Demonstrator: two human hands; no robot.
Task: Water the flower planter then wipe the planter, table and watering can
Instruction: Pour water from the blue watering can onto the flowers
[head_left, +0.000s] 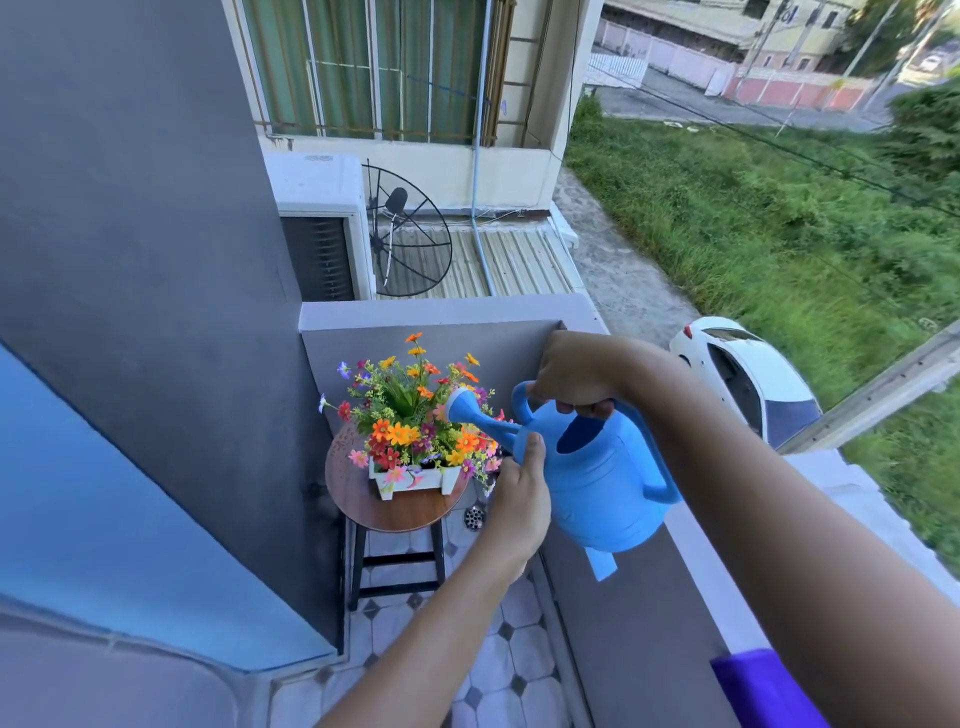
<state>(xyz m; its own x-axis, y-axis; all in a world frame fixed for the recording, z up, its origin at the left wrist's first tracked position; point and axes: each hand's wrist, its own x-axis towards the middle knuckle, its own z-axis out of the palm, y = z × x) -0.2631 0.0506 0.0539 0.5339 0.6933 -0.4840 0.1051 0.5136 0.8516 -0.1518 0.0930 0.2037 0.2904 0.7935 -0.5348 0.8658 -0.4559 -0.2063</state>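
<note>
A white planter (415, 479) full of orange, red and pink flowers stands on a small round wooden table (405, 512) with black legs. A blue watering can (602, 478) is held tilted above it, its spout head over the flowers' right side. My right hand (576, 376) grips the can's top handle. My left hand (522, 491) holds the can where the spout meets the body. No water stream is visible.
A grey balcony wall (639, 597) runs along the right, a dark grey wall (156, 312) on the left. The floor has pale tiles (514, 665) and a drain (474, 517). A purple object (763, 688) lies on the ledge at bottom right.
</note>
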